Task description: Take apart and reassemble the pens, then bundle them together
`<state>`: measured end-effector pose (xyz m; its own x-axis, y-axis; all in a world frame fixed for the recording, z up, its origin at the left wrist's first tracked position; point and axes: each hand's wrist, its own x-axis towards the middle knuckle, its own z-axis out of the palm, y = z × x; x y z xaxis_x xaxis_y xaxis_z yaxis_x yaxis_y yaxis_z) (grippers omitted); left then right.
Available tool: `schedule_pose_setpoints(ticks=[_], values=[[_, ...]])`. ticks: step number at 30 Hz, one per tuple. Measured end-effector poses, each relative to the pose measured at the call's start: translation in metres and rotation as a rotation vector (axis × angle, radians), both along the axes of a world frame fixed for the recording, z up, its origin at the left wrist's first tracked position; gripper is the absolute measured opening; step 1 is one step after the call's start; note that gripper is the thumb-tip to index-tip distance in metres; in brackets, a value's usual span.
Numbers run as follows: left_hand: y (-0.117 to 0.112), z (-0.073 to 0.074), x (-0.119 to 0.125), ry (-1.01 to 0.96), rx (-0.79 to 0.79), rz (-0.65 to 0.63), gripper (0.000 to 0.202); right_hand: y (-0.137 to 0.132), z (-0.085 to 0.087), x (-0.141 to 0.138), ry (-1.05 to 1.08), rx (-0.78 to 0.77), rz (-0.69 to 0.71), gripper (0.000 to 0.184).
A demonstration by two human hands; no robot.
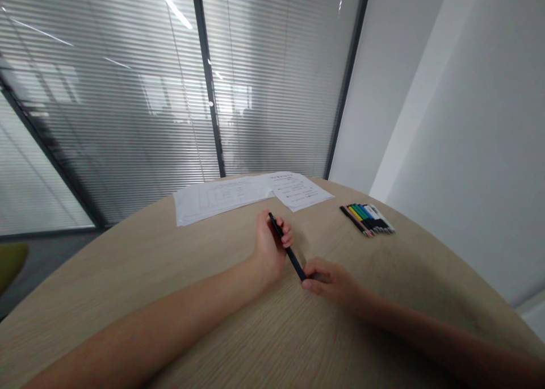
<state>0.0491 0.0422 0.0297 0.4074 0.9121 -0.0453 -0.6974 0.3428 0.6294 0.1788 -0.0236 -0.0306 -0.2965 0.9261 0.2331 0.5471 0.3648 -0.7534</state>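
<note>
A dark pen [288, 249] slants across the middle of the light wooden round table [128, 287]. My left hand [271, 247] has its fingers curled around the pen's upper part. My right hand [331, 280] rests on the table with its fingertips pinched on the pen's lower end. Both forearms lie on the tabletop.
A row of several coloured markers [367, 218] lies to the right of the hands. Two printed paper sheets [221, 199] [300, 190] lie at the table's far edge. Behind the table are glass walls with blinds [140, 93] and a white wall [468, 122].
</note>
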Motion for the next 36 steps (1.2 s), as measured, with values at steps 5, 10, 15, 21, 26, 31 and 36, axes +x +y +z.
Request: schedule_pose_setpoints(ticks=[5,10,15,21,26,31,36], values=[[-0.003,0.001,0.004,0.065,0.114,0.079,0.024,0.0,-0.001,0.004,0.17,-0.139,-0.092,0.022],[0.0,-0.002,-0.005,0.332,0.517,0.157,0.002,0.005,0.0,0.015,0.329,-0.101,-0.291,0.037],[0.003,-0.012,-0.028,0.664,0.605,0.042,0.005,0.015,-0.004,0.036,0.38,-0.122,-0.439,0.044],[0.006,-0.029,-0.042,0.833,0.561,-0.099,0.007,0.018,-0.007,0.041,0.459,-0.122,-0.408,0.044],[0.008,-0.032,-0.045,0.88,0.524,-0.154,0.009,0.014,-0.004,0.039,0.34,-0.104,-0.412,0.044],[0.009,-0.034,-0.048,0.856,0.506,-0.232,0.015,0.014,-0.007,0.042,0.242,-0.058,-0.419,0.043],[0.013,-0.037,-0.049,0.854,0.499,-0.295,0.023,0.016,-0.012,0.048,0.124,0.017,-0.43,0.043]])
